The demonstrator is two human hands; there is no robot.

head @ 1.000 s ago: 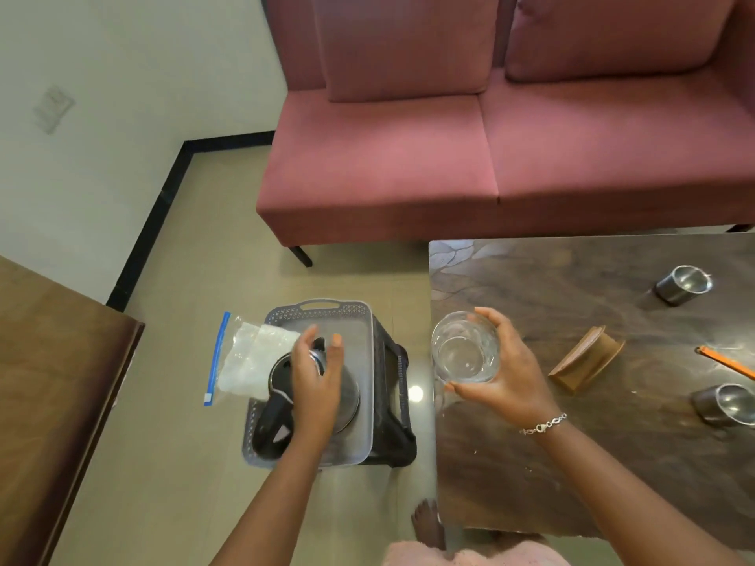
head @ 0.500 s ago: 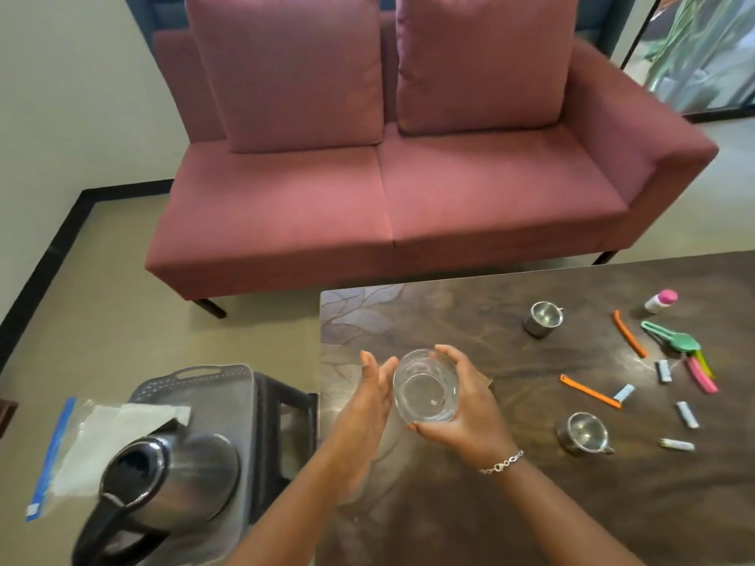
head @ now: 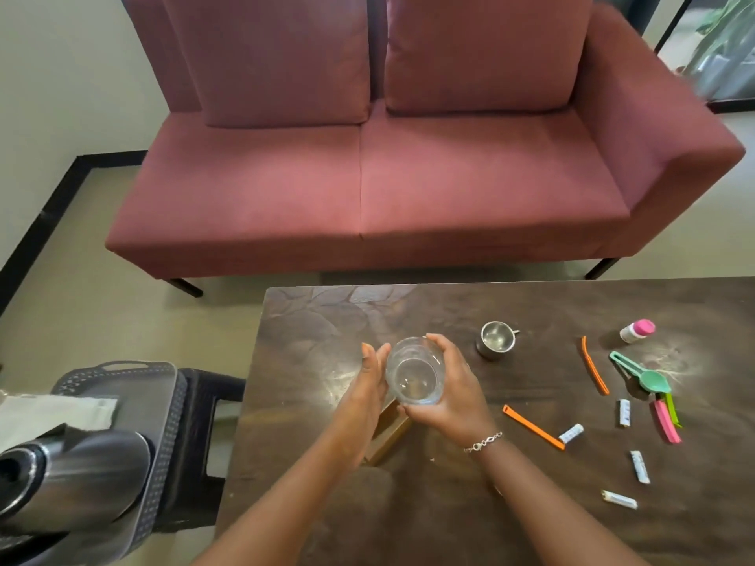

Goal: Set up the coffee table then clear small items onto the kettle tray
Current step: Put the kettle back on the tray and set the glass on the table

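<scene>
A clear drinking glass [head: 414, 371] is held above the dark coffee table [head: 531, 504]. My right hand [head: 451, 396] wraps around its right side. My left hand [head: 365, 396] lies flat against its left side, fingers straight. A wooden coaster holder [head: 388, 433] sits on the table just under my hands, mostly hidden. At the left, a steel kettle [head: 69, 480] stands on a grey perforated tray [head: 159, 406] with a white plastic bag [head: 49, 412] beside it. Small items lie at the table's right: orange clips [head: 533, 426], paper sachets [head: 639, 465], a green squeezer [head: 641, 371], a pink-capped bottle [head: 637, 329].
A steel cup [head: 495, 339] stands on the table to the right of the glass. The tray rests on a black stool [head: 204, 451] left of the table. A red sofa [head: 408, 177] runs along the far side.
My left hand left the kettle and came to the glass. The glass moved from the table's left edge further in over the table. The view swung right and up.
</scene>
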